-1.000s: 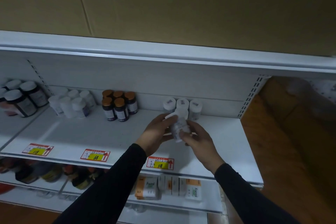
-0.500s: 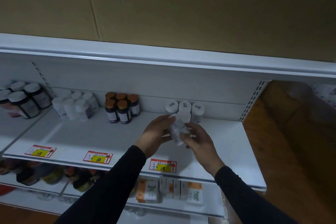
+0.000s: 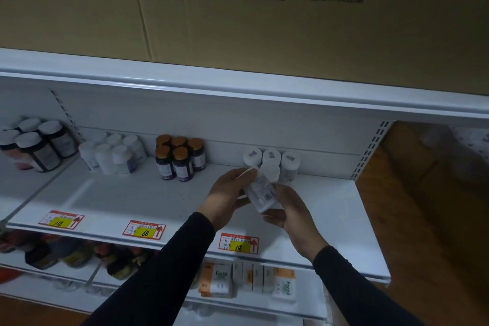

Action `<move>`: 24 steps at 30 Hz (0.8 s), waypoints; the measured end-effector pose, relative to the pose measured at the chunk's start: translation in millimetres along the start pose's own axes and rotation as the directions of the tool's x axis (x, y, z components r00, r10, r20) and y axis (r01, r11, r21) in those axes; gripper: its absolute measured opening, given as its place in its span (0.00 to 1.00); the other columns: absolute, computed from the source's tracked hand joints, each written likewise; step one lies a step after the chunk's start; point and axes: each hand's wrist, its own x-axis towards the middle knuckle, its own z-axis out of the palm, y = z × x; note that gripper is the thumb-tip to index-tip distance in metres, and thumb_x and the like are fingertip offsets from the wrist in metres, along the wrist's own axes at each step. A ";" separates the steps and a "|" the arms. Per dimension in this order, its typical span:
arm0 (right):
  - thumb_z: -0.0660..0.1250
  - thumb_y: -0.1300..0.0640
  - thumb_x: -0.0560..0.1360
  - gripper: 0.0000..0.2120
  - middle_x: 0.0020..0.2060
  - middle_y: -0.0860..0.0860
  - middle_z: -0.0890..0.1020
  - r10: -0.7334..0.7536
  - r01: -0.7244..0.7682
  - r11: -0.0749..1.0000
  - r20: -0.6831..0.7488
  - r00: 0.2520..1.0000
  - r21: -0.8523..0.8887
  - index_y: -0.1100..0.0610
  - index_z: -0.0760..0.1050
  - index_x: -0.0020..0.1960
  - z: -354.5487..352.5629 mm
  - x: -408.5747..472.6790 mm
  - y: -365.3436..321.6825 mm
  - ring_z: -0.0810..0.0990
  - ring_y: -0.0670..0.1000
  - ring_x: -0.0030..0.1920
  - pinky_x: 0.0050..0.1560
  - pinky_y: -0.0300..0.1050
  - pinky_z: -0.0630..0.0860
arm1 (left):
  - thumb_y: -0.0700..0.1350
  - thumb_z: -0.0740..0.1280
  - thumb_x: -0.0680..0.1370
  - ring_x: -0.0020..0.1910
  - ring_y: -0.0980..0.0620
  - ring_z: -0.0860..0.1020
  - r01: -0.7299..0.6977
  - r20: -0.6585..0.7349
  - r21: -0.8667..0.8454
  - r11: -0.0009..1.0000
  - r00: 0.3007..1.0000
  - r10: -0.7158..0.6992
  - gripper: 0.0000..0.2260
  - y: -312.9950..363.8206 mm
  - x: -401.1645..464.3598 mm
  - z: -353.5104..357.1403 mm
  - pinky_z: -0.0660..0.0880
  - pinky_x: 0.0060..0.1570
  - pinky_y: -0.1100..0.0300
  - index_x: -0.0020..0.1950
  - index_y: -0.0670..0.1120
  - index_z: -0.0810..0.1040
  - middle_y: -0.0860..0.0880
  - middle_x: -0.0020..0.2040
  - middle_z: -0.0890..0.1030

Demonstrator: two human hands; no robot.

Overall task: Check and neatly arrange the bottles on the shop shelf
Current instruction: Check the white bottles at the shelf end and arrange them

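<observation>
Both hands raised over the shelf [image 3: 111, 201], left hand [image 3: 225, 193] and right hand [image 3: 288, 209] each curled around one tilted white bottle [image 3: 260, 190], barcode facing up, four white bottles [image 3: 271, 160] standing just behind, amber-capped bottles [image 3: 180, 159] further left.

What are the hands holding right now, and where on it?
A white bottle, tilted, held above the shelf. The left hand grips its cap end; the right hand holds its bottom end with its fingers beneath.

Head view looks down, close to shelf [image 3: 158, 193].
</observation>
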 end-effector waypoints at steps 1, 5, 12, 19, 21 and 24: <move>0.62 0.53 0.81 0.12 0.56 0.54 0.81 -0.018 0.018 0.999 0.008 1.000 -0.028 0.53 0.74 0.63 0.4 -1.1 -0.2 0.84 0.55 0.51 0.47 0.44 0.81 | 0.48 0.67 0.79 0.52 0.46 0.83 -0.008 -0.003 0.023 1.000 1.000 0.008 0.11 -0.9 0.1 1.2 0.79 0.49 0.56 0.59 0.45 0.79 0.43 0.53 0.84; 0.65 0.57 0.79 0.12 0.57 0.55 0.80 -0.014 0.014 1.000 -0.001 1.000 -0.013 0.54 0.73 0.62 1.4 -1.6 1.6 0.82 0.57 0.54 0.47 0.45 0.82 | 0.49 0.66 0.80 0.51 0.46 0.83 -0.021 0.009 0.025 0.999 1.000 0.021 0.12 -3.6 -0.6 4.0 0.79 0.49 0.56 0.58 0.44 0.79 0.44 0.53 0.84; 0.57 0.51 0.83 0.15 0.44 0.59 0.85 0.129 -0.135 0.957 0.042 0.991 0.256 0.59 0.77 0.58 2.5 -1.6 -0.7 0.84 0.61 0.44 0.42 0.46 0.82 | 0.44 0.65 0.80 0.47 0.48 0.83 0.039 0.029 -0.118 0.992 0.999 -0.036 0.07 -5.2 3.9 0.2 0.78 0.49 0.53 0.56 0.43 0.79 0.45 0.48 0.84; 0.63 0.48 0.75 0.19 0.48 0.58 0.82 0.094 -0.101 0.965 0.044 0.995 0.242 0.59 0.73 0.60 4.4 -0.2 1.9 0.83 0.59 0.41 0.42 0.46 0.81 | 0.42 0.69 0.78 0.49 0.49 0.83 0.002 -0.043 -0.009 1.000 0.999 -0.003 0.11 -4.8 5.7 -2.6 0.78 0.50 0.55 0.61 0.44 0.77 0.44 0.52 0.84; 0.63 0.46 0.73 0.22 0.43 0.58 0.82 0.118 -0.129 0.962 0.059 0.991 0.241 0.61 0.74 0.59 6.7 -1.1 1.2 0.81 0.56 0.36 0.37 0.44 0.79 | 0.43 0.68 0.79 0.50 0.48 0.82 0.000 -0.014 0.025 1.000 1.000 0.000 0.11 -5.1 5.5 -2.2 0.78 0.53 0.53 0.60 0.44 0.78 0.43 0.54 0.83; 0.60 0.43 0.77 0.21 0.39 0.59 0.81 0.172 -0.183 0.950 0.066 0.983 0.252 0.61 0.76 0.55 9.9 -1.6 0.7 0.80 0.55 0.33 0.33 0.42 0.78 | 0.45 0.65 0.80 0.53 0.45 0.82 0.009 0.048 0.024 1.000 0.999 -0.011 0.12 -4.9 2.4 0.0 0.78 0.56 0.52 0.61 0.42 0.78 0.42 0.56 0.83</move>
